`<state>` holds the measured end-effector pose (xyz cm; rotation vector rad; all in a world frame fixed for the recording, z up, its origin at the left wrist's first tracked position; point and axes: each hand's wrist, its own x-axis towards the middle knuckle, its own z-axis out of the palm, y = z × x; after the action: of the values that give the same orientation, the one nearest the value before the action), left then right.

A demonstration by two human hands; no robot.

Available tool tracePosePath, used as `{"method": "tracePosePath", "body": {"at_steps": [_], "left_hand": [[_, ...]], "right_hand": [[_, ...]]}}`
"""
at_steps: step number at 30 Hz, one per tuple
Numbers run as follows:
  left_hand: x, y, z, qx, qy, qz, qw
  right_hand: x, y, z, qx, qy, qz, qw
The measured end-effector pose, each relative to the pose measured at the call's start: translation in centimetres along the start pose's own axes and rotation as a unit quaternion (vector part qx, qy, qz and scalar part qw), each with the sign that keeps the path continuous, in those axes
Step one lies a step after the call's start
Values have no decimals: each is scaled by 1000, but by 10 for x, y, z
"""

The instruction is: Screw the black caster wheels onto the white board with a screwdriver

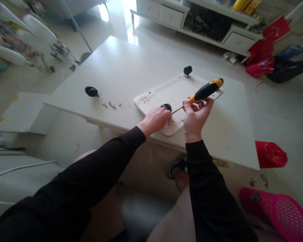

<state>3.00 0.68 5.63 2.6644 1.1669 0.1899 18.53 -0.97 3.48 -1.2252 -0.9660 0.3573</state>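
Note:
A white board (164, 90) with rounded corners and drilled holes lies on the white table (111, 67). My left hand (158, 119) is closed at its near edge, fingers against a black caster wheel (166, 107). My right hand (197, 116) grips a yellow-and-black screwdriver (207, 90), handle tilted up to the right. Its shaft runs down to my left fingertips, which hide the tip. Another caster wheel (188, 70) stands at the board's far corner. A loose caster wheel (91, 91) lies on the table to the left, near several small screws (112, 105).
A white TV cabinet (171, 16) stands beyond the table. Red and black bags (261, 65) lie at right. A red plastic stool (271, 154) and a pink mesh basket (280, 211) are beside the table's right end. A white box (22, 112) sits on the floor at left.

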Motion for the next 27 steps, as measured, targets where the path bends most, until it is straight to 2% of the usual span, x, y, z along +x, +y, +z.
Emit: {"method": "tracePosePath", "body": {"at_steps": [7,16,27], "left_hand": [[-2,8,-3,20,-18,-7,1000],[-4,17,-5,9,-10,-45,999],[-4,12,-3,2,-9,-32,999]], "right_hand": [[1,0,-1,-15,5,8,1000],[0,0,0,-14,2,1,1000],[2,6,-3,-35,-4,-11,999]]}}
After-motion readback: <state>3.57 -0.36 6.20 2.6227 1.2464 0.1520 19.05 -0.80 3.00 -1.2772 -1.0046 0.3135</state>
